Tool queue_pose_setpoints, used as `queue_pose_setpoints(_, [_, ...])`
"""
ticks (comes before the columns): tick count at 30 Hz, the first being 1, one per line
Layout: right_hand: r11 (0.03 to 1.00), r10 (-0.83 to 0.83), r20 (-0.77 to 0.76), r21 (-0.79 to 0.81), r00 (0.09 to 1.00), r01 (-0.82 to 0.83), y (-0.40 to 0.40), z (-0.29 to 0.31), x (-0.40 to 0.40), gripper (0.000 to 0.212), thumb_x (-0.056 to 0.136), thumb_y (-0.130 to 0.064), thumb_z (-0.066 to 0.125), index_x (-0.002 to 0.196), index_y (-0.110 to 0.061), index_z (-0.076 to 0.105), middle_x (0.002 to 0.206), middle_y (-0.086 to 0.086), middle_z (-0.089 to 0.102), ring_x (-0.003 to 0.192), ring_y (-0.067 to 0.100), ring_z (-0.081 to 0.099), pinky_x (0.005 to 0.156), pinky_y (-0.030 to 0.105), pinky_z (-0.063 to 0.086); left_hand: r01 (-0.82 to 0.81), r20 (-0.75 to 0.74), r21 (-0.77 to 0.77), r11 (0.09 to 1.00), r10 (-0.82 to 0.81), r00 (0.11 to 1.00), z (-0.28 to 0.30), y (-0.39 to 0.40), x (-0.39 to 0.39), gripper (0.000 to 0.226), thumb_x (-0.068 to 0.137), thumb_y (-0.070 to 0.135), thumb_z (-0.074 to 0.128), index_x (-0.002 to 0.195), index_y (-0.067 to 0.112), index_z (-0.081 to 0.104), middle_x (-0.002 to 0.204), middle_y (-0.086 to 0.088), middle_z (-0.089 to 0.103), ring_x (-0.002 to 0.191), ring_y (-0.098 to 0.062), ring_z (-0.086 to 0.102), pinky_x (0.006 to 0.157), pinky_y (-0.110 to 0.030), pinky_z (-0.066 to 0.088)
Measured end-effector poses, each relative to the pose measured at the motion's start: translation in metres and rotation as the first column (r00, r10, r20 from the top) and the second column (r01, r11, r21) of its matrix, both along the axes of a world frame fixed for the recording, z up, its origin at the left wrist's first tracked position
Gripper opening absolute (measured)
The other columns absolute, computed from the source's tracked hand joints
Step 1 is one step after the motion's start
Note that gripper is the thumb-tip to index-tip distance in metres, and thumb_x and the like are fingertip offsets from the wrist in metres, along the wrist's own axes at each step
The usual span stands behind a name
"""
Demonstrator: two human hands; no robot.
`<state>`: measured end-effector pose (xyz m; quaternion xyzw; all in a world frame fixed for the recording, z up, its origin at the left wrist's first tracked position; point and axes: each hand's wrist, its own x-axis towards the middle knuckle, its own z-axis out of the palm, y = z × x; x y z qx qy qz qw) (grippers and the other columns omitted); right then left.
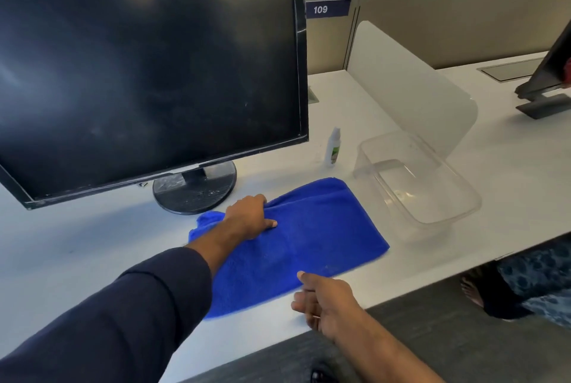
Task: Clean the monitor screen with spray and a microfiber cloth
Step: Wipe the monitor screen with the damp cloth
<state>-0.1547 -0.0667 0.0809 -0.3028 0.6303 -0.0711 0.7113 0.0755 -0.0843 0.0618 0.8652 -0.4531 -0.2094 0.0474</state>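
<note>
Step in hand: handling the cloth on the bench; neither spraying nor wiping of the screen is under way.

Left hand [251,215]: lies on the far left part of the blue microfibre cloth [309,237], which is laid out on the white bench [77,246]. The thumb is extended flat on the fabric; the fingers are bent over a raised fold at the cloth's far edge and appear to gather it. Whether this is a firm grip or a mere press cannot be told.

Right hand [321,299]: at the near edge of the cloth, fingers loosely curled, thumb tip touching or just above the fabric. It holds nothing that can be seen.

Small white spray bottle with a green label [333,147]: stands upright beyond both hands, past the cloth's far edge, untouched, between the monitor's round black base [194,189] and a clear plastic tub [417,178] to the right.

Black flat-screen monitor [148,73]: beyond and to the left of the left hand, screen dark, with faint smears and specks.

Assessment: the task appears to be at an early stage. The next move calls for either a secure hold on the cloth or a reach past it to the bottle. Care is needed not to topple the narrow bottle.
</note>
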Motion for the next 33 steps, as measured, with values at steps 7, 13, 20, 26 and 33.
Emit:
queue_pose_setpoints(7, [1.0,0.01,0.033,-0.005,0.999,-0.009,0.004,0.006,0.021,0.01,0.087,-0.012,0.07,0.091,-0.006,0.063,0.069,0.006,0.064,0.047,0.014,0.056,0.046,0.021,0.033,-0.076,-0.136,-0.023,0.997,0.072,0.988,0.014,0.018,0.009,0.03,0.085,0.045,0.07,0.079,0.015,0.068,0.081,-0.004,0.066,0.077,-0.023,0.06,0.064,-0.031,0.043])
queue_pose_setpoints(13, [0.978,-0.026,0.158,-0.202,0.987,0.058,-0.008,0.023,0.011,0.011,0.086,-0.013,0.062,0.095,-0.008,0.066,0.084,0.008,0.069,0.072,0.02,0.064,0.062,0.032,0.044,-0.412,-0.618,-0.082,0.907,0.278,0.735,0.041,0.046,0.019,0.039,0.087,0.042,0.073,0.074,0.005,0.068,0.072,-0.007,0.065,0.064,-0.017,0.057,0.06,-0.027,0.046])
queue_pose_setpoints(20, [0.847,-0.063,0.257,-0.498,0.964,0.188,-0.032,0.048,0.014,0.015,0.084,-0.004,0.059,0.072,-0.009,0.053,0.072,0.009,0.05,0.074,0.025,0.046,0.069,0.039,0.046,-0.631,-0.813,-0.267,0.728,0.181,0.553,0.075,0.074,0.015,0.023,0.082,0.033,0.08,0.083,0.012,0.072,0.084,-0.002,0.074,0.082,-0.019,0.065,0.072,-0.03,0.053])
queue_pose_setpoints(26, [0.712,0.023,0.256,-0.683,0.967,0.164,-0.049,0.076,0.017,0.023,0.088,-0.001,0.064,0.093,-0.023,0.066,0.068,-0.002,0.066,0.07,0.013,0.059,0.067,0.03,0.054,-0.737,-0.824,-0.404,0.541,0.134,0.55,0.097,0.09,0.008,0.045,0.078,0.018,0.084,0.116,0.017,0.06,0.104,-0.005,0.076,0.096,-0.02,0.072,0.078,-0.035,0.059])
queue_pose_setpoints(33, [0.489,0.327,0.002,-0.856,0.945,-0.167,-0.064,0.104,0.027,0.038,0.098,-0.001,0.05,0.129,-0.018,0.064,0.127,-0.003,0.064,0.115,0.017,0.058,0.103,0.032,0.047,-0.481,-0.518,-0.619,0.621,0.137,0.844,0.119,0.113,0.012,0.036,0.081,0.022,0.082,0.113,0.034,0.071,0.099,0.014,0.075,0.092,-0.005,0.071,0.075,-0.02,0.059])
